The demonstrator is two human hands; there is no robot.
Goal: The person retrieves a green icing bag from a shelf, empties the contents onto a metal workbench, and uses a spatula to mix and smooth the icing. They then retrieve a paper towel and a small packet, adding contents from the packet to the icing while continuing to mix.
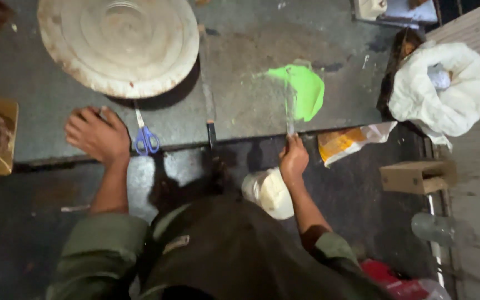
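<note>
My right hand [294,158] grips the handle of a long flat blade [290,105] whose tip lies on a patch of bright green paste [306,89] spread on the dark stone counter [240,105]. My left hand [96,135] rests flat on the counter's front edge, fingers apart, holding nothing. Blue-handled scissors [145,136] lie just right of that hand. A black-handled knife [211,133] lies on the counter between my two hands.
A large round metal lid [119,43] sits at the back left. A white cloth bundle [440,89] stands at the right, an orange-and-white packet [348,141] beside it. A white bag [270,191] sits below the counter, a cardboard box [415,176] farther right.
</note>
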